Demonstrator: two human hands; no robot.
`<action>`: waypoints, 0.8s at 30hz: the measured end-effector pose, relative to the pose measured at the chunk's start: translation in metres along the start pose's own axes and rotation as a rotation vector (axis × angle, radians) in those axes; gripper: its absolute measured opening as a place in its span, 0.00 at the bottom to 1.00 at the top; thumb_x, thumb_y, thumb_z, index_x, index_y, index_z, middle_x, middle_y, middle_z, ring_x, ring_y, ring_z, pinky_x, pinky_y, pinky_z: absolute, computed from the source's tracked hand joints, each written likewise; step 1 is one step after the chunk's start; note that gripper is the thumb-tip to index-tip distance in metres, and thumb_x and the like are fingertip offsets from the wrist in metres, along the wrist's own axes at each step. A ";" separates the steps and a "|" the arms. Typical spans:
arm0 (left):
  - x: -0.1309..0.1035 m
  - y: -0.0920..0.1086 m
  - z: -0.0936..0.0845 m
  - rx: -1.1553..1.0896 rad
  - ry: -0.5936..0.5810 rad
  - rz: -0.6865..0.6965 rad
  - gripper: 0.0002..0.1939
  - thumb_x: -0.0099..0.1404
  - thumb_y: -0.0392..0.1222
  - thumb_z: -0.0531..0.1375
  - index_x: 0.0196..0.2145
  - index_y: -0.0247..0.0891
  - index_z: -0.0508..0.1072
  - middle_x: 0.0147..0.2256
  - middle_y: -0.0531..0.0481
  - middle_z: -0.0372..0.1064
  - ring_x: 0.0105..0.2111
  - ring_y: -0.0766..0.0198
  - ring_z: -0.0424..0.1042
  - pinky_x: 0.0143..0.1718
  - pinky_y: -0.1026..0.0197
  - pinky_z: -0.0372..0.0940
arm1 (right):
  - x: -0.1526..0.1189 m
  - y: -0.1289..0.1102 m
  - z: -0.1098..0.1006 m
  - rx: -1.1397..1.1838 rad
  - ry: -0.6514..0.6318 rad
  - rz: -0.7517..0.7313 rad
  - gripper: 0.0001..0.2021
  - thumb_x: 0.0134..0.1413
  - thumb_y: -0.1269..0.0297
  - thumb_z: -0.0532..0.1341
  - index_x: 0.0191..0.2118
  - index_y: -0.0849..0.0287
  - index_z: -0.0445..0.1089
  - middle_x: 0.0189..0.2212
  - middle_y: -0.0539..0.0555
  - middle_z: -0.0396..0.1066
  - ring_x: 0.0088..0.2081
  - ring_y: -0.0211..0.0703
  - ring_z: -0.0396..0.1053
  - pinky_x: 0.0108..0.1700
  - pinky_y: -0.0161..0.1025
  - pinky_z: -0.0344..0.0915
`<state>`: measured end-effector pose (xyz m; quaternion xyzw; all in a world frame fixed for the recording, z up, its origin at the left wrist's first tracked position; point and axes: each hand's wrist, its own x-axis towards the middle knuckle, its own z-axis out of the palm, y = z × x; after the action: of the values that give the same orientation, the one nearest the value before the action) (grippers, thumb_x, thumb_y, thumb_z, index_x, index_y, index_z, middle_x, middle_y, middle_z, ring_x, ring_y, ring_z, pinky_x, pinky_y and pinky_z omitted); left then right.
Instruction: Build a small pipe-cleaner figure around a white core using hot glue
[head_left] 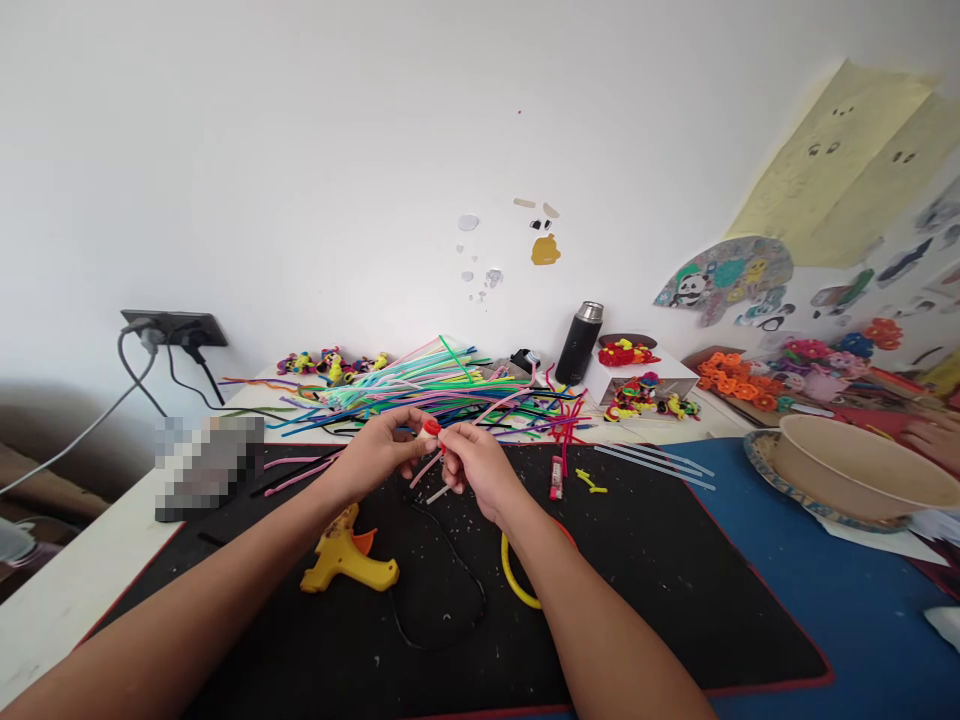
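Above the black mat point(622, 600), my left hand point(386, 447) and my right hand point(480, 465) meet with their fingertips pinched together. Between them is a small red-and-white piece point(430, 430), partly covered by the fingers; its exact kind is too small to tell. Below my left forearm, a yellow glue gun point(349, 562) lies on its side, with a black cord point(480, 600) looping near it. A yellow ring point(514, 578) is partly hidden under my right forearm. Just behind the hands spreads a heap of colourful pipe cleaners point(420, 385).
A red-labelled lighter point(556, 478) and bent yellow-green pipe cleaner bits point(592, 482) lie right of my hands. Farther back stand a black flask point(580, 345) and a white box point(675, 380). A beige basin point(862, 465) sits at right, near another person's hand point(934, 435).
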<state>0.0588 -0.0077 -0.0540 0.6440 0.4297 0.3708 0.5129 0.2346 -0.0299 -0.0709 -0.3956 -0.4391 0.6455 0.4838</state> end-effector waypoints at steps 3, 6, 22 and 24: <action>0.000 0.003 -0.001 0.091 0.004 0.028 0.22 0.58 0.55 0.70 0.43 0.38 0.73 0.37 0.53 0.71 0.21 0.70 0.67 0.20 0.64 0.65 | -0.001 -0.001 0.000 -0.007 0.008 -0.001 0.11 0.52 0.56 0.64 0.30 0.56 0.66 0.15 0.41 0.60 0.15 0.32 0.59 0.15 0.30 0.48; -0.001 0.007 -0.001 0.154 0.021 0.035 0.22 0.58 0.55 0.69 0.42 0.39 0.73 0.37 0.52 0.71 0.21 0.69 0.66 0.19 0.64 0.64 | 0.000 0.000 0.000 -0.005 0.002 0.000 0.11 0.52 0.55 0.64 0.30 0.56 0.66 0.15 0.41 0.60 0.15 0.33 0.59 0.15 0.30 0.48; -0.003 0.003 -0.001 0.283 0.088 0.207 0.21 0.63 0.51 0.66 0.50 0.42 0.68 0.32 0.56 0.64 0.32 0.62 0.68 0.35 0.60 0.65 | 0.000 0.004 0.000 0.010 -0.017 -0.016 0.14 0.55 0.53 0.64 0.30 0.56 0.65 0.16 0.41 0.60 0.15 0.32 0.60 0.16 0.30 0.48; -0.005 0.005 0.002 0.274 0.087 0.221 0.20 0.64 0.51 0.65 0.50 0.43 0.68 0.31 0.57 0.61 0.31 0.63 0.66 0.33 0.61 0.65 | 0.001 0.004 0.000 0.005 -0.016 -0.017 0.13 0.55 0.53 0.64 0.30 0.56 0.65 0.16 0.41 0.60 0.15 0.32 0.60 0.16 0.30 0.48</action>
<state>0.0596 -0.0134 -0.0499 0.7348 0.4245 0.3902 0.3573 0.2331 -0.0298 -0.0751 -0.3854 -0.4448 0.6455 0.4868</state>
